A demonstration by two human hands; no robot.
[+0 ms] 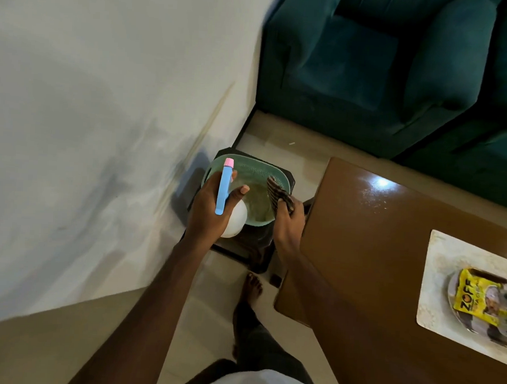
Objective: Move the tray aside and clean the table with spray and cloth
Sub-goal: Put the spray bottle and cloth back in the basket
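1. L hand (209,207) wrapped round the spray bottle (230,220): white rounded body under the palm, blue trigger/head w/ pink tip pointing away from the person, thumb out to the right side.
2. R hand (289,223) pinched shut on the cloth (278,193), dark w/ pale stripes, bunched, its free end sticking up over the basket.
3. Hands close together but not touching, both held over the green basket (247,169).
4. Basket: pale green plastic, perforated wall, rounded corners; sits on a small dark stool (252,250) just beside the table's near-left corner. Contents blurry, can't tell.
5. Table (376,242): brown glossy wood, light glare near its far edge, faint whitish specks/streaks around the glare.
6. Tray (438,289): pale, rectangular, rounded corners, lies on the table's right part, cut off by frame edge. On it a yellow packet (473,297) w/ "ZOFF" print and a clear-ish dish under it; details fuzzy.
7. Left half of the tabletop bare; tray well apart from the hands.
8. Room: white wall (104,96) at left w/ grey smudges, pale tiled floor (278,134), teal sofa (399,67) beyond the table.
9. Person's bare foot (250,291) on the floor in the narrow gap between stool, wall and table corner; tight there, floor strip open between table and sofa.
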